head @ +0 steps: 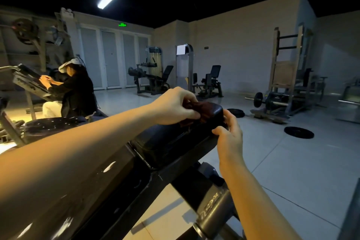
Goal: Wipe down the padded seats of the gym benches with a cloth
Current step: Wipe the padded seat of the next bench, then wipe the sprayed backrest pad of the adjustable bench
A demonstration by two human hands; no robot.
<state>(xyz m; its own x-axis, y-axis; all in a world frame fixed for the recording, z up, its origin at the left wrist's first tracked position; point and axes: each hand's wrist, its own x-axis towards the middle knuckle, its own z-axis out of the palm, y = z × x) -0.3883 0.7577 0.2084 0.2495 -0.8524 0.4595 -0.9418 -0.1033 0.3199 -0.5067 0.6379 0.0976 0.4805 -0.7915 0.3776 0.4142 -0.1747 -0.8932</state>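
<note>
A black padded bench seat point(175, 140) stretches away from me at the middle of the view. On its far end lies a dark brown cloth point(196, 110). My left hand point(175, 106) grips the cloth from above and holds it down on the padding. My right hand point(228, 132) curls round the seat's far right edge, with the thumb on top and the fingers tucked under the pad. The nearer black pad point(93, 191) fills the lower left, partly hidden by my left forearm.
The bench's metal frame point(212, 212) runs below the seat. Weight plates point(299, 132) lie on the tiled floor at the right, near a barbell rack point(280, 99). At the left, a person point(76, 91) sits at another machine. More machines point(150, 76) stand at the back wall.
</note>
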